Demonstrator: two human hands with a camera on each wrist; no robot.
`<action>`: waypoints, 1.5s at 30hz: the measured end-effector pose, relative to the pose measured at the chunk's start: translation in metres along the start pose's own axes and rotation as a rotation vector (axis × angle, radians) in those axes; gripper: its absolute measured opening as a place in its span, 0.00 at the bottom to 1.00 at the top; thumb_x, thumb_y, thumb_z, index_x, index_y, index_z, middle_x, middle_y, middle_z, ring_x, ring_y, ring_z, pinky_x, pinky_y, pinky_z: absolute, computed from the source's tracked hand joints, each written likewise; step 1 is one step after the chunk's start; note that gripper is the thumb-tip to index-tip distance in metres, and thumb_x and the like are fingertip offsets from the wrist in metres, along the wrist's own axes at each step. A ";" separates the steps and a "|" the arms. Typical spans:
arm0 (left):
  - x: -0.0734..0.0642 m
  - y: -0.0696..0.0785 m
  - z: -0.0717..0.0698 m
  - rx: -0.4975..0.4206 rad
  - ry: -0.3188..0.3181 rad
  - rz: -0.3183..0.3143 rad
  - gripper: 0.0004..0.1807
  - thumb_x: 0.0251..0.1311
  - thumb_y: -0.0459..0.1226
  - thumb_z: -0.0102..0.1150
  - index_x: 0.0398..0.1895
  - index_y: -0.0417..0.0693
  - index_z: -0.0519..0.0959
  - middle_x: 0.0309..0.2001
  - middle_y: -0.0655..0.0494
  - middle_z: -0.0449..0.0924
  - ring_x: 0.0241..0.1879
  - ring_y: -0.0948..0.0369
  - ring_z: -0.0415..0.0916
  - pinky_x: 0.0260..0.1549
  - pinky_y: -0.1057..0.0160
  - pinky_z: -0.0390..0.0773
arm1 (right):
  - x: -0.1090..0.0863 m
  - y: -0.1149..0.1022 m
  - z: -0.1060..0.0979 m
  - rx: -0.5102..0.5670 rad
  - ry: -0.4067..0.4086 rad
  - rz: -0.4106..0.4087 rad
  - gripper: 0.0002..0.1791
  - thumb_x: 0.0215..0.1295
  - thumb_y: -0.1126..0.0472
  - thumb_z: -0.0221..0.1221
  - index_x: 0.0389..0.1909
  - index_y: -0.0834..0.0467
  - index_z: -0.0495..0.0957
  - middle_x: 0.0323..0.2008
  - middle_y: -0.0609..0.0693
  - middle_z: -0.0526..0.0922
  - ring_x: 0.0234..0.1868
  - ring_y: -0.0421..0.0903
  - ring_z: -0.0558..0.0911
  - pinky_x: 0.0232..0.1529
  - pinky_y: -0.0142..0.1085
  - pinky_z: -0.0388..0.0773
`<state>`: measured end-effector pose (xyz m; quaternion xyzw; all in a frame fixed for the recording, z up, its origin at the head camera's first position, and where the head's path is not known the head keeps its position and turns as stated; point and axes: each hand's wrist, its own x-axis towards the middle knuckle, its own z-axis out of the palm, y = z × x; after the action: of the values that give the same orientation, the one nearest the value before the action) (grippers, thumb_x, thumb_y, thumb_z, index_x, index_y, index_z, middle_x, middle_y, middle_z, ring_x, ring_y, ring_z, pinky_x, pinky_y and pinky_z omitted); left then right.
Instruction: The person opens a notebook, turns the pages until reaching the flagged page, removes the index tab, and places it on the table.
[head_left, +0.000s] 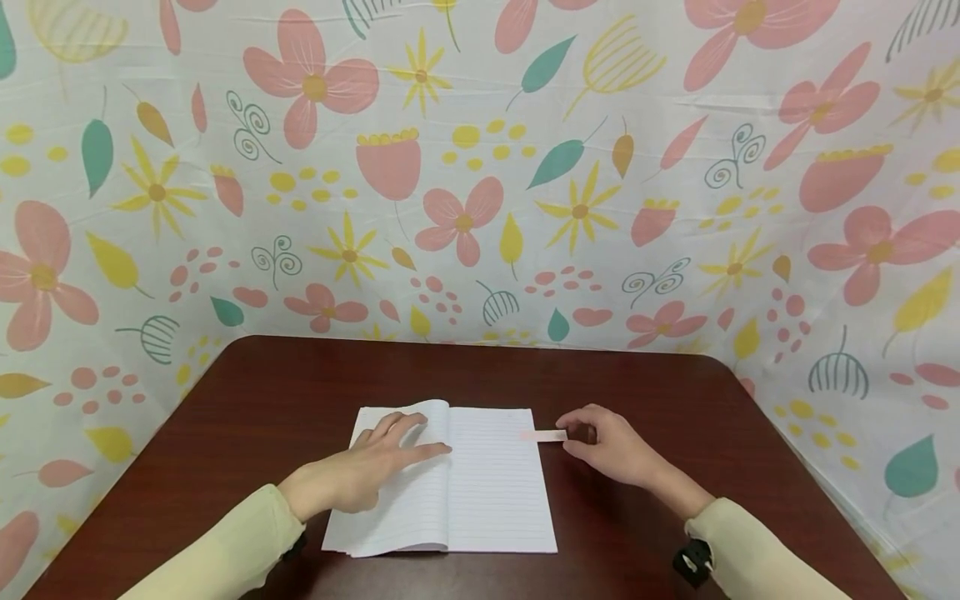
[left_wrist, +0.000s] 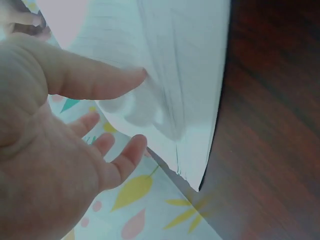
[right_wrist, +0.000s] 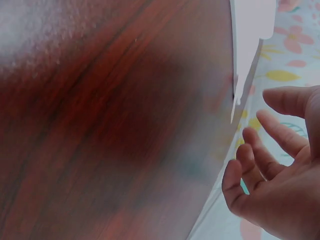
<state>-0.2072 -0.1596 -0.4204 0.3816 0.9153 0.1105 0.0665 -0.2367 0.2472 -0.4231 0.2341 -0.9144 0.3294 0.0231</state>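
Note:
A lined notebook point(head_left: 495, 500) lies open on the table, its left pages bulging slightly near the spine. Over the left page my left hand point(head_left: 367, 467) is spread, thumb reaching to the gutter. The left wrist view shows its thumb point(left_wrist: 115, 82) straight against the paper and the other fingers loosely bent. A narrow pale pink paper strip point(head_left: 551, 436) overlaps the right page and sticks out past its edge. At the strip's outer end is my right hand point(head_left: 611, 446), thumb and index finger parted. In the right wrist view, those fingers point(right_wrist: 282, 132) are loosely bent and apart.
The dark reddish wooden table point(head_left: 300, 375) has rounded far corners. Floral fabric point(head_left: 465, 167) hangs behind it and along both sides. Dark wrist devices, such as the black one point(head_left: 692, 562) at the right cuff, sit by the pale sleeves point(head_left: 232, 542).

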 end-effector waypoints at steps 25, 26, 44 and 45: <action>0.043 0.034 0.018 -0.186 0.168 -0.178 0.31 0.58 0.58 0.75 0.61 0.55 0.84 0.64 0.50 0.66 0.65 0.46 0.58 0.50 0.41 0.64 | 0.044 0.005 0.022 0.051 -0.129 -0.011 0.12 0.70 0.66 0.66 0.52 0.64 0.85 0.41 0.51 0.84 0.34 0.45 0.75 0.35 0.38 0.76; 0.043 0.033 0.020 -0.189 0.173 -0.181 0.32 0.57 0.58 0.74 0.62 0.56 0.84 0.64 0.50 0.66 0.65 0.45 0.58 0.49 0.42 0.64 | 0.045 0.005 0.022 0.055 -0.134 0.000 0.12 0.70 0.65 0.66 0.52 0.64 0.85 0.40 0.51 0.83 0.33 0.45 0.74 0.34 0.37 0.75; 0.045 0.014 0.038 -0.250 0.126 -0.170 0.33 0.57 0.56 0.73 0.67 0.64 0.82 0.69 0.49 0.58 0.68 0.42 0.53 0.50 0.40 0.60 | 0.053 0.006 0.024 0.074 -0.191 -0.005 0.06 0.70 0.66 0.67 0.44 0.62 0.86 0.32 0.46 0.82 0.28 0.44 0.75 0.31 0.37 0.75; 0.045 0.013 0.038 -0.252 0.126 -0.168 0.33 0.57 0.56 0.74 0.67 0.64 0.82 0.69 0.49 0.58 0.68 0.42 0.53 0.50 0.40 0.60 | 0.053 0.006 0.024 0.074 -0.191 -0.005 0.05 0.70 0.66 0.67 0.44 0.61 0.86 0.32 0.47 0.82 0.28 0.45 0.75 0.31 0.37 0.75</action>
<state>-0.2217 -0.1130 -0.4557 0.2845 0.9253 0.2420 0.0652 -0.2838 0.2145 -0.4353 0.2673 -0.8990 0.3393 -0.0721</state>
